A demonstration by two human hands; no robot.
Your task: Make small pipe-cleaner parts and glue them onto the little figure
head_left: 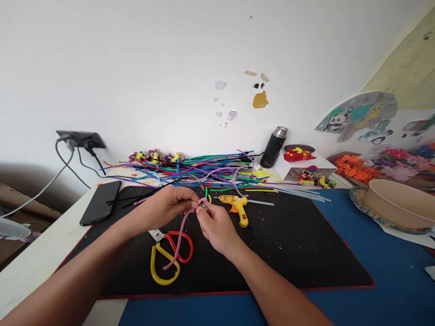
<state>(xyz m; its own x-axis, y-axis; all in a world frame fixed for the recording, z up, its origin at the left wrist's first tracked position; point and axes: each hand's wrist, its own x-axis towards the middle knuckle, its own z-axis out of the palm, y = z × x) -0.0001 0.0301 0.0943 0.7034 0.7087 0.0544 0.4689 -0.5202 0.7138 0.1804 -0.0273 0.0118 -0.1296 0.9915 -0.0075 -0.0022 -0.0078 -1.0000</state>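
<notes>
Both hands meet over the black mat [288,253], pinching one pink pipe cleaner [181,235]. My left hand [171,206] is closed on it from the left, thumb against forefinger. From the other side my right hand [215,224] grips it near a small loop at the fingertips. One end of the pipe cleaner hangs down over scissors [165,260] with a red and a yellow handle; their blades are partly hidden under my left hand. A small greenish bit shows between the fingers, too covered to make out. Right of my hands lies a yellow glue gun [239,208].
Many coloured pipe cleaners [204,170] lie heaped along the wall. A phone [101,203] rests at the left, a black flask [273,147] leans at the back. Glue sticks [306,194], a white box [306,170] with small figures and a beige basin [401,203] are on the right.
</notes>
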